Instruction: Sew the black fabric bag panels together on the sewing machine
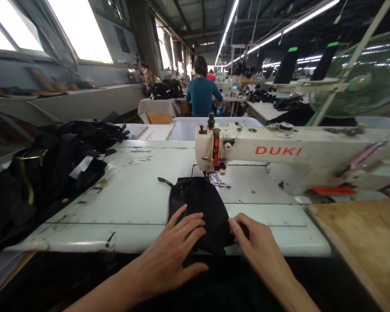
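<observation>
A black fabric piece point(199, 208) lies on the pale sewing table, its far edge under the needle and presser foot point(208, 175) of the sewing machine point(256, 149). A short dark strip point(165, 181) sticks out from its far left corner. My left hand point(178, 242) rests on the left part of the fabric, with fingers spread. At the right edge of the cloth, my right hand point(253, 236) pinches it between thumb and fingertips. The near end of the piece reaches the table's front edge.
A heap of black fabric pieces with gold zippers point(52, 169) covers the table's left end. Wooden board point(360, 234) at right. Behind the machine are a white bin point(182, 128), thread cones point(286, 67), a fan point(360, 82) and a seated person in teal point(201, 95).
</observation>
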Tool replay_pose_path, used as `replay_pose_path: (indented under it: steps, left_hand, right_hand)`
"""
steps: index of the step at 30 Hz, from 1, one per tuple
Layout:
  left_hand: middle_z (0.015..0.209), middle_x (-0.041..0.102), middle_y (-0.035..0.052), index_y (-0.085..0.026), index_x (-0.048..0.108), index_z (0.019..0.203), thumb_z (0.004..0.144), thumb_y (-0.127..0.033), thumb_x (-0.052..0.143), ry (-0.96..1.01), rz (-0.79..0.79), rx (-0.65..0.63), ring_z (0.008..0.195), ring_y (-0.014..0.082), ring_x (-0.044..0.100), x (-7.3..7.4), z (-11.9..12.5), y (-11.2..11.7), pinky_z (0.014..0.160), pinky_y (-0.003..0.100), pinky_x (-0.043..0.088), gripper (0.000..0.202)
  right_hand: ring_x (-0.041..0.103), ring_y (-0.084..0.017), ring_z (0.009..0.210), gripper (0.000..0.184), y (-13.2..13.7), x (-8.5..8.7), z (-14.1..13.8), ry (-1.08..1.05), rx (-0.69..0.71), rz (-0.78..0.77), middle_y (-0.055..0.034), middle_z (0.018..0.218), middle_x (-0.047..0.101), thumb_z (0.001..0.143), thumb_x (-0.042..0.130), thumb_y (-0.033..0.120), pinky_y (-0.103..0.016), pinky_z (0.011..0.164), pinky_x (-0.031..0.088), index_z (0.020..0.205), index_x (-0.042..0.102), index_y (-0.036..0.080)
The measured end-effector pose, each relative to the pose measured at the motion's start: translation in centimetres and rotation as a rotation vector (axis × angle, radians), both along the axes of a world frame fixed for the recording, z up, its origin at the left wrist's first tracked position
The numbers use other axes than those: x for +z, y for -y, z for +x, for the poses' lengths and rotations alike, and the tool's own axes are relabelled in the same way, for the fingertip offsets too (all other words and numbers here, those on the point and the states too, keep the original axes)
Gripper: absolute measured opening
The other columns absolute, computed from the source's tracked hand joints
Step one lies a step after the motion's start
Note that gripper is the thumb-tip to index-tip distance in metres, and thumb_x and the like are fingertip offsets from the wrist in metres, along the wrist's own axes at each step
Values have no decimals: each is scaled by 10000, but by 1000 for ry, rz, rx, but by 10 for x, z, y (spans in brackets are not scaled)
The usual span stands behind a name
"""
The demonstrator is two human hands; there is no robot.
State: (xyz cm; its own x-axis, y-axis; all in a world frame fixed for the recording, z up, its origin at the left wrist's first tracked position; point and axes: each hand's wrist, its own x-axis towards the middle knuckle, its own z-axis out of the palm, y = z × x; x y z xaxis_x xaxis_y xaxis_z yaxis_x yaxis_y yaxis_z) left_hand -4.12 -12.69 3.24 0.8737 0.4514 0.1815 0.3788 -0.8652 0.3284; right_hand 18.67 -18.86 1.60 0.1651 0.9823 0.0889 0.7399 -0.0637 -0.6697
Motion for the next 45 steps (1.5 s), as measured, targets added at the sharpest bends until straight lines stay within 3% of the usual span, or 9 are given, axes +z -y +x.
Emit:
replay_pose_path:
  steps: [4, 7, 10, 14, 21, 29, 35, 42, 45]
  left_hand:
    - [1202, 572, 105, -163, 523, 1224, 847, -294, 664, -10, 117, 102, 1203, 280, 486, -17, 14, 8, 1114, 524, 300, 423]
    - [1033, 596, 76, -174, 588, 1070, 902, -89, 465, 16, 72, 124, 1004, 223, 565, -19, 13, 2, 924, 392, 474, 224]
    - [948, 617, 52, -189, 612, 998, 960, -148, 401, 153, -80, 122, 881, 183, 591, -6, 6, -12, 781, 279, 484, 218]
    - [834, 630, 18, -186, 609, 883, 972, -279, 443, 244, -220, 236, 788, 178, 577, 22, 2, -35, 725, 262, 438, 210]
    - [675, 511, -20, -167, 505, 724, 996, -463, 336, 225, -310, 265, 634, 139, 481, 50, 9, -69, 587, 224, 403, 436]
    - [643, 489, -18, -157, 512, 683, 920, -613, 413, 193, -470, 157, 615, 133, 469, 67, 14, -90, 567, 211, 418, 524]
    - [679, 503, -4, -151, 524, 764, 921, -676, 320, 205, -547, 164, 616, 140, 474, 66, 18, -107, 548, 215, 410, 585]
    - [601, 455, -32, -149, 583, 765, 973, -599, 296, 72, -516, 61, 548, 117, 416, 59, 1, -83, 510, 204, 336, 573]
    - [693, 547, -9, -190, 656, 909, 1013, -493, 280, -69, -391, -24, 647, 148, 514, 56, -5, -56, 646, 243, 422, 494]
  right_hand:
    - [655, -179, 590, 469, 45, -31, -2, -339, -34, -111, -6, 667, 660, 982, 344, 524, -272, 568, 495, 737, 605, 221]
    - [700, -239, 844, 384, 57, -51, -11, -579, 9, -21, -72, 900, 725, 940, 469, 524, -372, 791, 544, 998, 682, 210]
    - [682, -266, 975, 495, 48, -55, -27, -963, -62, 71, -127, 1079, 703, 876, 569, 560, -454, 925, 503, 1186, 632, 180]
    - [670, -263, 1003, 661, 14, -45, -49, -1352, -168, 114, -132, 1167, 658, 689, 748, 606, -425, 938, 513, 1162, 608, 166]
    - [651, -189, 714, 453, -46, -16, -65, -1468, -133, -38, -74, 863, 674, 758, 701, 554, -253, 494, 533, 964, 655, 153]
    - [618, -132, 657, 133, -65, -21, -63, -1593, -207, -51, 5, 751, 641, 757, 688, 192, -257, 591, 521, 839, 593, 147]
    - [626, -182, 844, 271, -60, -14, -55, -1735, -168, -67, -27, 897, 673, 653, 698, 285, -297, 695, 539, 876, 585, 181]
    - [626, -205, 832, 266, -45, -18, -71, -1619, -100, -72, -34, 828, 666, 624, 699, 286, -299, 679, 527, 840, 599, 168]
    - [617, -190, 758, 255, -23, -32, -68, -1470, -168, -26, -7, 787, 654, 664, 688, 305, -276, 637, 507, 872, 595, 190]
